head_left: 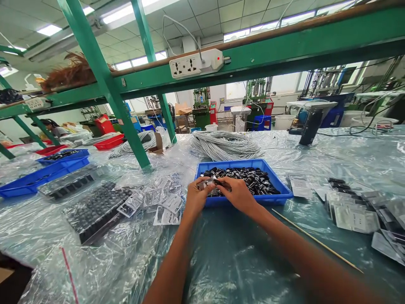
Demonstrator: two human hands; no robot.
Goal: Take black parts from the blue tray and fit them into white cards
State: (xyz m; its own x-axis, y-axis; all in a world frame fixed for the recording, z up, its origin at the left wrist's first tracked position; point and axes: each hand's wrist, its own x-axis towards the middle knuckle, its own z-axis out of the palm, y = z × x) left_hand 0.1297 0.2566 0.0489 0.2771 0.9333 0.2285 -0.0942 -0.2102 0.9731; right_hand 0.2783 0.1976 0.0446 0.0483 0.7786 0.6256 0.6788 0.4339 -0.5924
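The left hand (pixel 196 198) has its fingers pinched on a small, clear plastic packet (pixel 205 184); the right hand (pixel 238 192) has its fingertips together on a small, glossy black piece (pixel 217 182) at the packet's opening side, though its exact shape is hidden. Both are held above the near left part of a shallow, rectangular blue plastic tray (pixel 247 201), heaped with glossy black parts (pixel 253 177). The tray rests on a green tabletop (pixel 221 257) partly covered with clear plastic sheeting. Just beyond the tray, toward the tabletop's far edge, lies a coil of grey cable (pixel 226 144). A thin, pale stick (pixel 316 239) slants from the tray's near right corner. Toward the tabletop's right edge stand clear, white-labelled packets (pixel 356 217); similar flat packets (pixel 167 207) lie left of the tray.
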